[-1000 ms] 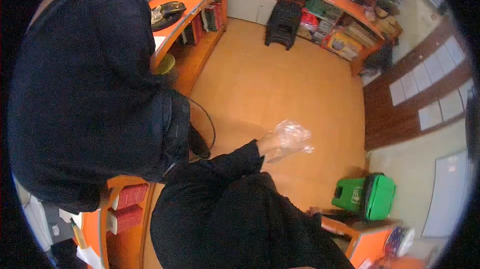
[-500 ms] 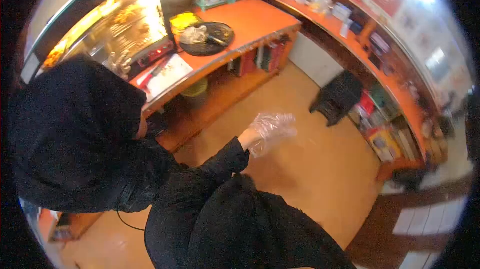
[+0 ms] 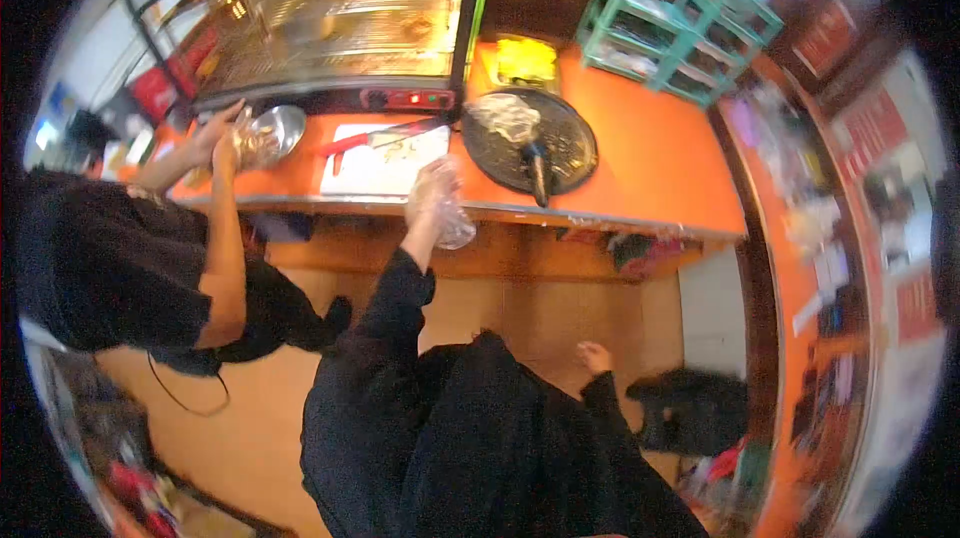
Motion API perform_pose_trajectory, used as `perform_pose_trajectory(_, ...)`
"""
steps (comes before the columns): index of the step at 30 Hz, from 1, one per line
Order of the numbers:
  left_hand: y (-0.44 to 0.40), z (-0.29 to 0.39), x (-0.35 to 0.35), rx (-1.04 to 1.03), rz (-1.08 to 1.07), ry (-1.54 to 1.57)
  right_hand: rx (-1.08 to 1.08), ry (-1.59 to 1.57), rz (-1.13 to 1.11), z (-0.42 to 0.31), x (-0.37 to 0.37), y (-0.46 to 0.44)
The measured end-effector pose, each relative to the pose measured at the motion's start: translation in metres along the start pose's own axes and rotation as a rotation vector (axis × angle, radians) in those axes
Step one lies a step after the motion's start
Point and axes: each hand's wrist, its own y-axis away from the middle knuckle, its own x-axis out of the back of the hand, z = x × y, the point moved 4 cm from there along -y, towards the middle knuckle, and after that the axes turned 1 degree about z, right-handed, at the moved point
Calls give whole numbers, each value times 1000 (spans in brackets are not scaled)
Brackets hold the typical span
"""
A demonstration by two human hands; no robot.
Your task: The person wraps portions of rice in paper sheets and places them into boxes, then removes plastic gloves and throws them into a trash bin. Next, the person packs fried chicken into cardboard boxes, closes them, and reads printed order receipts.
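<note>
Evidently the white board point(image 3: 370, 176) anchors this part of the counter point(image 3: 645, 163). At its near right corner hangs the person's left hand point(image 3: 434, 193), overlapping the corner in view, though contact cannot be confirmed. Clear plastic point(image 3: 458, 228), apparently a loose glove, surrounds this hand, presumably to keep skin off food; blur hides the fingers, so whether they are spread or clenched, or grasp anything, cannot be told. The right hand point(image 3: 596, 358), bare and well apart from the board toward the wearer's right, hangs over the floor, perhaps for balance; no object shows in it, but its degree of opening is too small to judge. Across the board's far side lies a red-handled knife point(image 3: 372, 140), probably set there to keep its blade on the cutting surface. Right of the board, a black round tray point(image 3: 575, 138) carries a pale crumpled item point(image 3: 512, 118) and a black-handled utensil point(image 3: 540, 176), whose handle points toward the near edge, likely for easy reach. Left of the board, a co-worker's hands point(image 3: 222, 153) work beside a metal bowl point(image 3: 286, 126).
</note>
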Motion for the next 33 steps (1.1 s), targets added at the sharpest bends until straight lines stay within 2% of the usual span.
perform_pose_trajectory(2, 2, -14, -32, -113, 86, -140, 297, 419, -226, -142, -43, -10)
perform_pose_trajectory(4, 6, -36, -56, -22, -104, 229, 192, 102, -373, -231, -56, -11)
perform_pose_trajectory(5, 10, -33, -72, -11, -4, 83, 84, -206, -447, -266, -55, -15)
perform_pose_trajectory(7, -3, -33, -83, -30, 121, -142, 69, -227, -535, -323, -42, -28)
perform_pose_trajectory(8, -10, -30, -79, -62, 142, -139, 35, -245, -583, -342, -39, -37)
perform_pose_trajectory(10, -19, -19, -75, -238, 109, -170, 44, -258, -686, -369, -35, -63)
perform_pose_trajectory(12, -14, -10, -61, -292, 170, -210, 41, -252, -777, -385, -31, -90)
perform_pose_trajectory(14, -1, 2, -54, -400, 237, -180, 76, -111, -933, -417, -34, -122)
perform_pose_trajectory(18, -1, -13, -59, -365, 279, -18, 238, -25, -1140, -508, -43, -165)
perform_pose_trajectory(20, -13, -40, -107, -13, -156, 221, 269, -35, -1217, -538, -66, -174)
perform_pose_trajectory(22, 5, -45, -158, -57, -53, 8, 344, -91, -1211, -555, -88, -171)
perform_pose_trajectory(24, -5, -55, -167, -68, -55, 1, 372, -26, -1343, -556, -118, -181)
perform_pose_trajectory(26, -8, -52, -165, -65, -70, -7, 390, -37, -1235, -573, -130, -176)
perform_pose_trajectory(28, -2, -32, -169, -176, -137, -18, 369, -86, -1238, -575, -143, -187)
perform_pose_trajectory(29, -1, -22, -173, -48, -110, 97, 419, -82, -1202, -571, -152, -198)
perform_pose_trajectory(33, -27, -19, -128, 49, -146, 146, 387, -200, -1020, -577, -167, -251)
